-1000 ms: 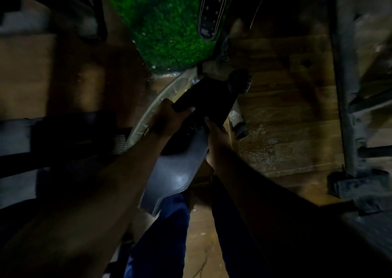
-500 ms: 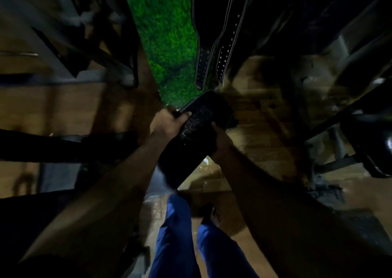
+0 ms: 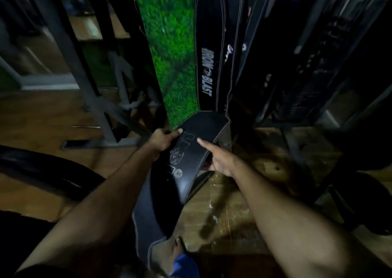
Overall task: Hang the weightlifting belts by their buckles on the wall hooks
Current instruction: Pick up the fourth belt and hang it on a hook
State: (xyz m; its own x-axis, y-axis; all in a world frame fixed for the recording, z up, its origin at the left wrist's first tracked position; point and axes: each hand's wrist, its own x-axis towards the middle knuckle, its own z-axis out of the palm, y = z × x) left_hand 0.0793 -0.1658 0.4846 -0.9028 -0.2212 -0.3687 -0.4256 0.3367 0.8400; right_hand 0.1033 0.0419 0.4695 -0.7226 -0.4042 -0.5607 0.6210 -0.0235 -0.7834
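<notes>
A wide black weightlifting belt (image 3: 197,142) with pale lettering hangs folded in front of me at mid-frame. My left hand (image 3: 162,139) grips its left edge, thumb on top. My right hand (image 3: 218,161) holds the right edge from beneath, with the forefinger stretched straight across the belt's face. The belt's buckle is not visible. Several black belts (image 3: 206,65) hang against the wall above, one lettered in white. No hook shows in the frame.
A strip of green artificial turf (image 3: 171,50) covers the wall left of the hung belts. A grey metal rack frame (image 3: 84,82) stands to the left, dark equipment (image 3: 331,65) to the right. The floor (image 3: 239,214) is worn wood.
The view has tilted upward, bringing the hanging belts into sight. Both hands have lifted the belt toward the wall, and my right forefinger has straightened over it.
</notes>
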